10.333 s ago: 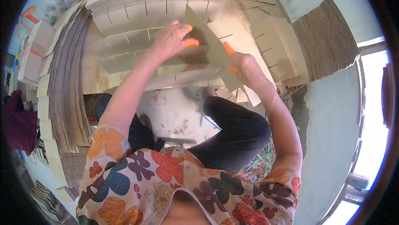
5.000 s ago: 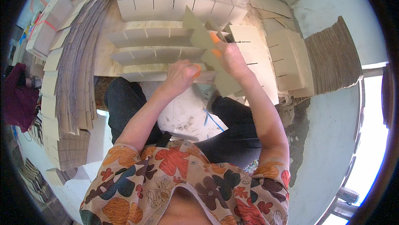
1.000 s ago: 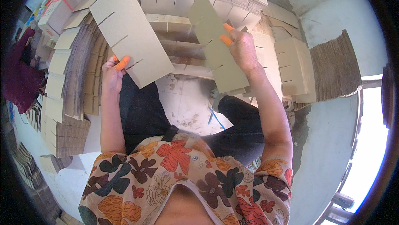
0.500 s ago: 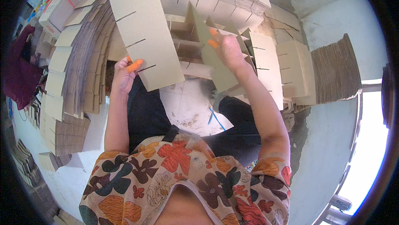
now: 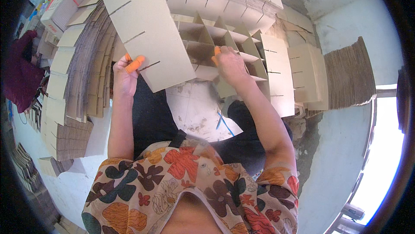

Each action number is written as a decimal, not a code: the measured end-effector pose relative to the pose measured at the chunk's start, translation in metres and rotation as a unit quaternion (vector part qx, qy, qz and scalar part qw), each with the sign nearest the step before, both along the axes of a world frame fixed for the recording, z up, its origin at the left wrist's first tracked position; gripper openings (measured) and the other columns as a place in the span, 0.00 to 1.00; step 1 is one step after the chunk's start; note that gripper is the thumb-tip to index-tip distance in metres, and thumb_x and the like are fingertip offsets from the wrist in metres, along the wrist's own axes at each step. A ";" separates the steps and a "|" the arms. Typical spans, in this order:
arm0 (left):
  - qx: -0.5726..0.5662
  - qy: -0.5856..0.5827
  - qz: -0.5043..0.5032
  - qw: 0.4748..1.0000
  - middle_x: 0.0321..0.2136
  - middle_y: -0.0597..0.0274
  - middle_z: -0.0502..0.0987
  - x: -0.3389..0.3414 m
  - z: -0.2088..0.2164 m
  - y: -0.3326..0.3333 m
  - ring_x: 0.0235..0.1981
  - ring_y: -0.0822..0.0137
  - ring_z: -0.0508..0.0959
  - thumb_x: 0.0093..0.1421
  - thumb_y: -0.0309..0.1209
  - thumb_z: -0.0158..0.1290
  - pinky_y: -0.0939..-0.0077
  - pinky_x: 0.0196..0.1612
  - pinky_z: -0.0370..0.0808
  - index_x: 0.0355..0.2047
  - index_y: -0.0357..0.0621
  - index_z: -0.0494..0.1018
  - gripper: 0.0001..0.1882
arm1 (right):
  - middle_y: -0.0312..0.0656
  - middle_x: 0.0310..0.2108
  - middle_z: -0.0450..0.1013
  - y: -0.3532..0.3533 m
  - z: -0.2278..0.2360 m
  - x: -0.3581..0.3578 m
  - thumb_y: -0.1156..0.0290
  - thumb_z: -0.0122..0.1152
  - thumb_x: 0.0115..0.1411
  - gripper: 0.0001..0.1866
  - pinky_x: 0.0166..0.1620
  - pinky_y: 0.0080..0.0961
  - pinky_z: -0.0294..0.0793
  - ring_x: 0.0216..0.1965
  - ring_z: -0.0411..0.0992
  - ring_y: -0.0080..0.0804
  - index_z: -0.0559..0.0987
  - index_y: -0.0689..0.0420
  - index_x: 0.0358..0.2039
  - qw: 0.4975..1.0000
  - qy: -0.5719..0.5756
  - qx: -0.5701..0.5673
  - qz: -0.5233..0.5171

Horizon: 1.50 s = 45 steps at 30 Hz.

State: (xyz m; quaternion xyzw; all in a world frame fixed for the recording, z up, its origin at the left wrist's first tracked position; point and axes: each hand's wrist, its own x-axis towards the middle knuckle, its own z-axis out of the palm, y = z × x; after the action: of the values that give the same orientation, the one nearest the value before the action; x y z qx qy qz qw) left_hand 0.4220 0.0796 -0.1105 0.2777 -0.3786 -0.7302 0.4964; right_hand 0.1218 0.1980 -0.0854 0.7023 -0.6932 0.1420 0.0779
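The left hand [image 5: 126,75] pinches one long card [image 5: 145,35] between its thumb and fingers, near the card's close end. The card goes up and away in front of that hand, a bit to its right. Its long way runs from far left down to near right, and three dark slits cut in from the side the left hand holds. The left hand is the nearer one to it; the right hand is well apart from it.

The right hand [image 5: 231,65] is at the card grid [image 5: 202,33], with its finger tips close together by a standing card. I cannot tell if they pinch it or just push on it. The grid sits ahead of the right hand and to both sides of it, just past the right edge of the long card. That card hides the grid's left part, and I cannot tell if the two touch.

The grid rests on a work top [image 5: 269,28]. Past both hands is a big pile of cut cards [image 5: 216,1]. More cards are heaped [image 5: 82,61] left of the left hand. Right of the right hand are a flat card [image 5: 277,78], then a brown stack [image 5: 350,74]. Nearer than the hands, down between the knees, is a pale, dirty floor [image 5: 181,108] with a blue strip [image 5: 225,125]. A pale wall [image 5: 346,22] stands far to the right.
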 end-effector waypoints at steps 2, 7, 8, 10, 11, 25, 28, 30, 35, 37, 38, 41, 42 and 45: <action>-0.007 0.015 0.006 1.000 0.35 0.59 0.79 -0.007 0.009 0.003 0.37 0.70 0.78 0.54 0.20 0.56 0.76 0.45 0.74 0.39 0.35 0.74 0.11 | 0.51 0.33 0.73 -0.005 0.021 0.003 0.61 0.57 0.59 0.16 0.42 0.36 0.74 0.41 0.72 0.46 0.75 0.64 0.37 0.997 -0.018 0.078 -0.022; 0.017 0.032 0.004 0.999 0.33 0.60 0.79 -0.051 0.046 0.024 0.34 0.71 0.78 0.51 0.18 0.58 0.76 0.41 0.74 0.33 0.39 0.75 0.09 | 0.51 0.48 0.73 0.008 0.072 0.024 0.61 0.66 0.55 0.34 0.54 0.25 0.68 0.54 0.68 0.33 0.66 0.66 0.57 0.798 -0.600 -0.001 -0.047; 0.007 0.035 -0.021 0.999 0.32 0.60 0.79 -0.060 0.046 0.025 0.32 0.72 0.78 0.51 0.19 0.59 0.76 0.40 0.75 0.32 0.39 0.75 0.08 | 0.50 0.50 0.72 0.017 0.079 0.037 0.62 0.68 0.53 0.38 0.55 0.25 0.67 0.55 0.66 0.31 0.62 0.65 0.60 0.774 -0.633 -0.015 -0.001; 0.003 0.033 -0.048 0.998 0.32 0.61 0.79 -0.073 0.048 0.032 0.33 0.73 0.77 0.51 0.19 0.60 0.78 0.40 0.75 0.32 0.39 0.75 0.08 | 0.49 0.51 0.72 0.020 0.077 0.043 0.71 0.71 0.49 0.44 0.56 0.25 0.66 0.53 0.68 0.27 0.57 0.63 0.63 0.840 -0.536 -0.052 0.069; -0.002 0.034 -0.074 0.997 0.32 0.61 0.79 -0.075 0.047 0.033 0.33 0.73 0.78 0.51 0.19 0.60 0.78 0.40 0.74 0.32 0.39 0.76 0.08 | 0.47 0.53 0.70 0.026 0.076 0.043 0.76 0.70 0.49 0.43 0.55 0.25 0.67 0.53 0.67 0.26 0.57 0.63 0.63 0.863 -0.494 -0.081 0.063; -0.560 -0.442 -0.091 0.695 0.28 0.54 0.77 -0.076 0.014 0.031 0.33 0.52 0.76 0.47 0.25 0.61 0.63 0.37 0.73 0.32 0.41 0.74 0.11 | 0.57 0.43 0.74 0.043 0.098 0.027 0.81 0.62 0.51 0.40 0.44 0.28 0.74 0.43 0.77 0.42 0.57 0.60 0.64 0.956 -0.284 -0.059 -0.038; -0.565 -0.445 -0.078 0.690 0.26 0.55 0.77 -0.078 0.006 0.030 0.30 0.53 0.75 0.48 0.23 0.59 0.62 0.35 0.73 0.31 0.41 0.73 0.09 | 0.55 0.44 0.75 0.034 0.094 0.031 0.78 0.65 0.52 0.39 0.45 0.27 0.73 0.43 0.77 0.40 0.59 0.59 0.63 0.955 -0.294 -0.019 -0.041; -0.563 -0.445 -0.077 0.692 0.26 0.56 0.76 -0.079 0.001 0.028 0.30 0.53 0.74 0.48 0.23 0.59 0.61 0.34 0.73 0.31 0.41 0.73 0.09 | 0.56 0.42 0.75 0.028 0.093 0.034 0.79 0.65 0.52 0.38 0.44 0.28 0.74 0.42 0.77 0.42 0.60 0.59 0.63 0.959 -0.273 0.039 -0.063; -0.571 -0.403 -0.048 0.714 0.20 0.49 0.73 -0.084 0.001 0.029 0.26 0.46 0.74 0.47 0.21 0.57 0.59 0.34 0.73 0.26 0.39 0.70 0.07 | 0.61 0.33 0.74 0.018 0.079 0.035 0.80 0.63 0.51 0.36 0.39 0.37 0.74 0.38 0.75 0.53 0.60 0.66 0.60 0.962 -0.270 0.017 -0.030; -0.569 -0.403 -0.043 0.715 0.20 0.48 0.73 -0.085 0.000 0.029 0.26 0.46 0.73 0.48 0.22 0.57 0.58 0.33 0.73 0.25 0.39 0.70 0.06 | 0.61 0.33 0.74 0.015 0.076 0.034 0.80 0.63 0.51 0.35 0.39 0.38 0.74 0.37 0.75 0.54 0.60 0.68 0.59 0.965 -0.259 0.018 -0.023; -0.566 -0.406 -0.044 0.716 0.20 0.49 0.73 -0.085 0.001 0.029 0.26 0.47 0.73 0.48 0.22 0.57 0.58 0.33 0.73 0.25 0.39 0.70 0.06 | 0.61 0.35 0.74 0.014 0.075 0.033 0.80 0.63 0.51 0.35 0.38 0.34 0.74 0.37 0.75 0.53 0.60 0.67 0.60 0.968 -0.251 0.015 -0.021; -0.550 -0.416 -0.050 0.722 0.21 0.49 0.74 -0.085 0.005 0.031 0.27 0.47 0.73 0.48 0.22 0.56 0.57 0.32 0.73 0.25 0.39 0.70 0.05 | 0.61 0.37 0.74 0.014 0.084 0.039 0.81 0.64 0.51 0.36 0.39 0.31 0.75 0.37 0.76 0.51 0.61 0.67 0.60 0.962 -0.265 0.033 -0.053; -0.544 -0.419 -0.053 0.725 0.21 0.49 0.74 -0.086 0.005 0.031 0.28 0.48 0.73 0.48 0.22 0.56 0.57 0.32 0.72 0.25 0.39 0.70 0.05 | 0.61 0.37 0.74 0.014 0.087 0.042 0.81 0.64 0.51 0.35 0.39 0.30 0.74 0.37 0.76 0.51 0.61 0.67 0.60 0.958 -0.275 0.044 -0.071; -0.540 -0.422 -0.059 0.726 0.21 0.50 0.74 -0.085 0.003 0.029 0.29 0.48 0.73 0.48 0.21 0.56 0.57 0.31 0.72 0.24 0.38 0.70 0.06 | 0.60 0.36 0.74 0.014 0.079 0.041 0.80 0.64 0.51 0.35 0.38 0.30 0.74 0.36 0.76 0.51 0.61 0.67 0.60 0.959 -0.274 0.027 -0.068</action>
State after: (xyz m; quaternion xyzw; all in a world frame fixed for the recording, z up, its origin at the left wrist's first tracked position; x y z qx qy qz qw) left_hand 0.3370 0.1088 -0.1074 0.2191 -0.8949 -0.2377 0.3076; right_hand 0.1627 0.2117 -0.0060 0.5893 -0.7379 0.3044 -0.1247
